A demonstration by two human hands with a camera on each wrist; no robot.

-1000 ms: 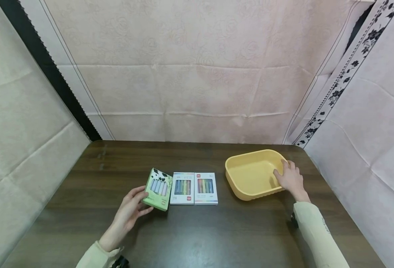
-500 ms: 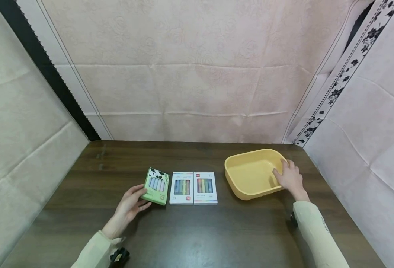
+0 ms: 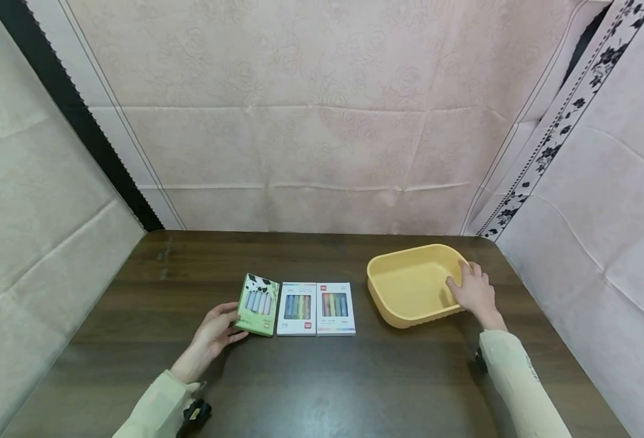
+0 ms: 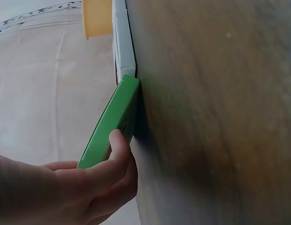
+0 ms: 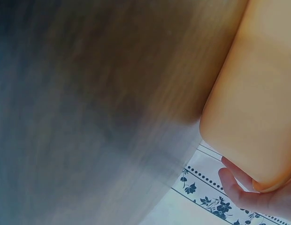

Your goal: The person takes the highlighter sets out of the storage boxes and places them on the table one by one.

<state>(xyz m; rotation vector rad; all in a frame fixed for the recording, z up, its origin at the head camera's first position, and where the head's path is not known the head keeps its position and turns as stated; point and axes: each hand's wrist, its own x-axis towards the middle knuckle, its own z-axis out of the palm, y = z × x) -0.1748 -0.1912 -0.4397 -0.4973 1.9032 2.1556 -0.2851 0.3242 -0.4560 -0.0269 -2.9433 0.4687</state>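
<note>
My left hand grips the left side of a green box with a cow pattern and a window showing pale, chalk-like sticks. In the left wrist view the green box tilts, its held side raised off the table and its far edge low beside the white boxes. Two flat white boxes with windows of coloured sticks, a left one and a right one, lie side by side just right of it. My right hand holds the right rim of a yellow plastic basin, thumb on the inner side.
The dark wooden table carries everything. A pale patterned cloth hangs behind its back edge, with more pale cloth at both sides. A gap of bare wood lies between the right white box and the basin.
The green box has moved slightly left and lower, turned straighter and tilts less than a second ago. The right hand, basin and white boxes stay in place.
</note>
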